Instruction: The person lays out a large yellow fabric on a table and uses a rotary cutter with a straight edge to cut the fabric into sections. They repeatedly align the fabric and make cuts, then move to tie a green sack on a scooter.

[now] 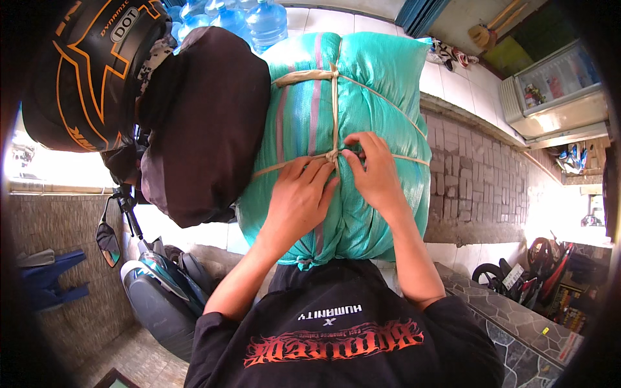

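Observation:
A bulging green woven sack with purple and blue stripes lies in front of me. Beige cord crosses it lengthwise and sideways, meeting in a knot near its middle. My left hand presses on the left of this knot, its fingers bent together over the cord. Just right of the knot is my right hand, with thumb and forefinger curved and a gap between them. Its thumb tip is close to the knot; I cannot make out any cord end between those fingers. The sack's gathered near end lies against my black shirt.
A dark cloth-covered bundle and a black-and-orange helmet stand left of the sack. Large blue water bottles are behind. A motorbike is at lower left, another motorbike at right. A glass-topped freezer stands far right.

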Demonstrator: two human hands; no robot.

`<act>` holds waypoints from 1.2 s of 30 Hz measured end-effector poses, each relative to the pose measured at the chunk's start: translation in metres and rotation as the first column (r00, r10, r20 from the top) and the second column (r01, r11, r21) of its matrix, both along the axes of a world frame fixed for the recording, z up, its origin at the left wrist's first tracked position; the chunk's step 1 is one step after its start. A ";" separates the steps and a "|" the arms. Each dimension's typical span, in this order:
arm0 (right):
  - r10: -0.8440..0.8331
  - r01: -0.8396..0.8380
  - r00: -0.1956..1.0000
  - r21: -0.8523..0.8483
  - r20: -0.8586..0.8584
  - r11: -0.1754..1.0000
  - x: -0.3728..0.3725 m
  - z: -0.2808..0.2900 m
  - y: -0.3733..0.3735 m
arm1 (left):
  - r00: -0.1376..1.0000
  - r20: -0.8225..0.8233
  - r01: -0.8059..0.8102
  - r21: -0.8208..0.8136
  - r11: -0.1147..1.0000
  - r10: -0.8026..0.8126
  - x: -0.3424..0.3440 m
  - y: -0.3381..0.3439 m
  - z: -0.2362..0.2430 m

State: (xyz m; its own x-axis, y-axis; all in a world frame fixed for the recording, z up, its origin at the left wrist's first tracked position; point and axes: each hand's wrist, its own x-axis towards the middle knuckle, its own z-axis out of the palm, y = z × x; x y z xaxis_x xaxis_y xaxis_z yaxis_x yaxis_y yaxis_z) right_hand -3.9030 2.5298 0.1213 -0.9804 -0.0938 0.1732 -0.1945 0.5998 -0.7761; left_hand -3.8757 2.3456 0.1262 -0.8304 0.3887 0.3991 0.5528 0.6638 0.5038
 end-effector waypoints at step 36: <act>0.098 -0.024 0.962 -0.279 0.254 0.960 -0.019 -0.005 0.005 | 0.959 0.120 -0.253 -0.033 0.967 0.255 -0.039 0.015 -0.015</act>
